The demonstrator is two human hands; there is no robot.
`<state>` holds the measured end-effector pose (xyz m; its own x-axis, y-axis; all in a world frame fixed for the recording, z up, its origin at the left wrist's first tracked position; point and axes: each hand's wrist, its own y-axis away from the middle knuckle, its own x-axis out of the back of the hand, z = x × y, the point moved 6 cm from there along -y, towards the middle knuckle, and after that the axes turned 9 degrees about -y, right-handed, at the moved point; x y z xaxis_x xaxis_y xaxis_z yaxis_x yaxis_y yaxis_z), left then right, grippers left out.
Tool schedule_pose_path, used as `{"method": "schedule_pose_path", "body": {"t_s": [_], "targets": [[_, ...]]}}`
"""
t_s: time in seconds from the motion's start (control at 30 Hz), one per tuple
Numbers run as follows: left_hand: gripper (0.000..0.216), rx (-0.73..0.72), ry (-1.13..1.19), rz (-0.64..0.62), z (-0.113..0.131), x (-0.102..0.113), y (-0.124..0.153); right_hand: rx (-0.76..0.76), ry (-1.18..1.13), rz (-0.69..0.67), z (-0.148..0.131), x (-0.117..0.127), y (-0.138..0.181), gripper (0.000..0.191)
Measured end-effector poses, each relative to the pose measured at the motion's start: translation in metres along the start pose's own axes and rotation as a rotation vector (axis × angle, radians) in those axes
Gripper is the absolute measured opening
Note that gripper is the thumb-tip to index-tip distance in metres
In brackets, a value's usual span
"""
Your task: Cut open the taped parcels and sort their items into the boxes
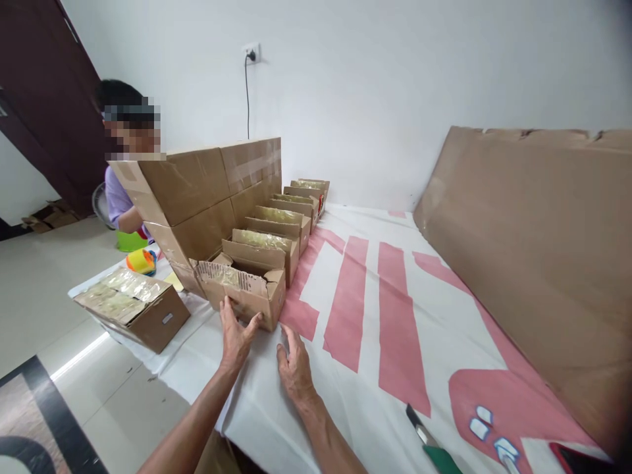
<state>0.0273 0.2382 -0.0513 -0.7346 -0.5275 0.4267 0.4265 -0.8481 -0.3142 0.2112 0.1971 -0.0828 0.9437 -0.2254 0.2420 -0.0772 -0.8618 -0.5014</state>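
Observation:
An open cardboard box [251, 306] stands nearest me in a row on the table, its top flaps raised. My left hand [237, 332] rests against the box's near side, thumb and fingers spread and grasping nothing. Just off the box's right corner is my right hand [296, 368], low over the cloth, its fingers apart and holding nothing. Behind the front box runs a line of several more open boxes [291, 253] with clear tape on their flaps. The inside of the front box is mostly hidden.
Stacked closed cartons [192, 191] form a wall left of the row. A taped box [162, 322] sits at the table's left edge. A green-handled utility knife [434, 451] lies at front right, before a large cardboard sheet [533, 250]. Another person [123, 197] is behind the cartons.

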Motion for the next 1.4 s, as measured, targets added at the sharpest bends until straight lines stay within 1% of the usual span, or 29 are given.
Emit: {"method": "schedule_pose_path", "body": {"t_s": [0.13,0.23,0.3,0.37,0.4,0.47,0.5,0.57,0.6,0.63,0.67,0.7,0.77,0.83,0.87,0.9,0.93,0.97,1.0,1.07,1.1,1.17,1.2,1.27,1.33,1.4], "targets": [[0.11,-0.009,-0.02,-0.001,0.01,-0.023,-0.018,-0.005,0.006,0.003,0.002,-0.001,0.002,0.056],[0.11,0.006,-0.005,-0.003,0.013,-0.028,-0.024,-0.007,0.001,0.002,0.003,-0.002,0.004,0.057],[0.107,0.028,0.059,-0.04,0.011,-0.027,-0.023,-0.007,-0.004,0.003,0.004,-0.002,0.004,0.059],[0.101,0.069,0.141,-0.115,0.004,-0.022,-0.015,-0.006,-0.005,0.006,0.004,-0.002,0.003,0.06],[0.098,0.09,0.171,-0.147,0.0,-0.017,-0.008,-0.004,-0.004,0.007,0.004,-0.002,0.003,0.06],[0.089,0.105,0.175,-0.182,-0.008,-0.001,0.01,0.0,-0.003,0.004,0.005,-0.002,0.001,0.059],[0.083,0.088,0.154,-0.192,-0.01,0.011,0.02,0.001,-0.005,-0.001,0.006,-0.001,0.0,0.058],[0.062,-0.005,0.095,-0.2,-0.009,0.042,0.036,0.002,-0.013,-0.016,0.009,-0.001,-0.002,0.054],[0.05,-0.066,0.061,-0.186,-0.005,0.063,0.039,0.0,-0.02,-0.024,0.011,-0.001,-0.003,0.052],[0.038,-0.123,0.025,-0.147,0.0,0.086,0.039,-0.005,-0.028,-0.031,0.014,0.0,-0.004,0.051],[0.03,-0.172,-0.016,-0.079,0.005,0.113,0.034,-0.012,-0.035,-0.038,0.016,0.0,-0.005,0.049],[0.026,-0.203,-0.058,0.014,0.01,0.143,0.025,-0.021,-0.042,-0.043,0.019,-0.001,-0.007,0.048],[0.028,-0.212,-0.147,0.213,0.015,0.204,-0.002,-0.04,-0.05,-0.052,0.023,-0.001,-0.01,0.047],[0.041,-0.127,-0.188,0.365,0.01,0.258,-0.038,-0.057,-0.049,-0.059,0.024,-0.001,-0.013,0.046],[0.048,-0.059,-0.179,0.415,0.003,0.28,-0.058,-0.064,-0.045,-0.06,0.023,-0.001,-0.013,0.046],[0.056,0.041,-0.15,0.444,-0.007,0.297,-0.079,-0.075,-0.039,-0.06,0.023,0.0,-0.014,0.046],[0.066,0.152,-0.106,0.442,-0.02,0.308,-0.098,-0.09,-0.031,-0.061,0.022,0.0,-0.014,0.046],[0.073,0.212,-0.082,0.44,-0.031,0.315,-0.117,-0.113,-0.026,-0.062,0.022,0.001,-0.014,0.047],[0.077,0.259,-0.055,0.433,-0.041,0.318,-0.133,-0.141,-0.022,-0.065,0.022,0.002,-0.014,0.048],[0.075,0.327,0.007,0.394,-0.061,0.316,-0.158,-0.197,-0.016,-0.071,0.023,0.005,-0.015,0.05],[0.071,0.353,0.041,0.366,-0.07,0.311,-0.167,-0.219,-0.012,-0.075,0.024,0.007,-0.016,0.051],[0.063,0.389,0.109,0.305,-0.083,0.299,-0.174,-0.241,0.005,-0.08,0.021,0.01,-0.02,0.051],[0.06,0.395,0.138,0.282,-0.087,0.293,-0.173,-0.254,0.013,-0.086,0.018,0.01,-0.021,0.05],[0.06,0.391,0.183,0.251,-0.09,0.282,-0.162,-0.31,0.005,-0.108,0.006,0.007,-0.023,0.049],[0.067,0.375,0.21,0.231,-0.088,0.27,-0.142,-0.372,-0.055,-0.167,-0.014,-0.004,-0.021,0.051],[0.078,0.363,0.22,0.207,-0.082,0.257,-0.115,-0.403,-0.147,-0.251,-0.043,-0.021,-0.014,0.056]]}}
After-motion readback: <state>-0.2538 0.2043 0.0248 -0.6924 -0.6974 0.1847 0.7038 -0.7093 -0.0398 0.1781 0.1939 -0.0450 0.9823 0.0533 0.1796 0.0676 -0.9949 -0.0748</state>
